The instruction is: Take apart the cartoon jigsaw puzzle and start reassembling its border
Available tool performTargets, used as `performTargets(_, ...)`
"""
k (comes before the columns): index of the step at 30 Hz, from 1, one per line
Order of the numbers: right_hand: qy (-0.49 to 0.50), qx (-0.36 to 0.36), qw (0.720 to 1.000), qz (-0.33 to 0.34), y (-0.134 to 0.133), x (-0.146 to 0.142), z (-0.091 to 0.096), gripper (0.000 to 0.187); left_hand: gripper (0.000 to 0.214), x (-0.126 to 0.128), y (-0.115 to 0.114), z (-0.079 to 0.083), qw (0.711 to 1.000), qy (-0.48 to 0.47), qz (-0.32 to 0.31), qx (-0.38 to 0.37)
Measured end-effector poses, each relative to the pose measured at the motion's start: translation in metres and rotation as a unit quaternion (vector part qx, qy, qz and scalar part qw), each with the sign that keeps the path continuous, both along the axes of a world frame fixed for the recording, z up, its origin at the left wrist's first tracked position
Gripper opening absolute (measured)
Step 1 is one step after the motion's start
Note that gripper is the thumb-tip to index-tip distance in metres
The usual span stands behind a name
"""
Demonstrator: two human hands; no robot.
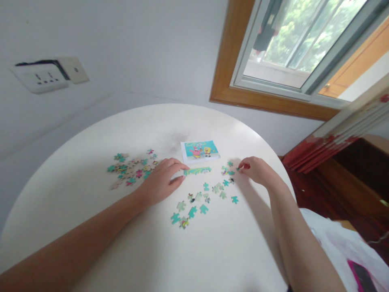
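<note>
On the round white table, my left hand lies with its fingers stretched out, the tips touching the left end of a joined strip of puzzle pieces. My right hand pinches a small puzzle piece at its fingertips, beside a little cluster of pieces. Several loose teal pieces lie scattered between and in front of my hands. A picture card with cartoon figures lies just beyond the strip.
A pile of several mixed puzzle pieces sits left of my left hand. A wall socket is on the wall at the left. A wood-framed window stands behind the table, and a pink phone lies at the lower right.
</note>
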State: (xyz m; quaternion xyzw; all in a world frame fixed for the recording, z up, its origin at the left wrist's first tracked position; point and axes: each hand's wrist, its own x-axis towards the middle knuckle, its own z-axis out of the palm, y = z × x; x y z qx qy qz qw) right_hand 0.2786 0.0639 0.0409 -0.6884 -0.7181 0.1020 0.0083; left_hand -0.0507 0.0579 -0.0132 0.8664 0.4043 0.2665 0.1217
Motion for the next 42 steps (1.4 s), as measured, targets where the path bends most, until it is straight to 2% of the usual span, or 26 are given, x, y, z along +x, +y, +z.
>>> performTargets(42,0.008,0.005,1.0,-0.001,0.0007,0.0,0.0005,0.02,0.024,-0.0007,0.0017,-0.0024,1.0,-0.004,0.001,0.002)
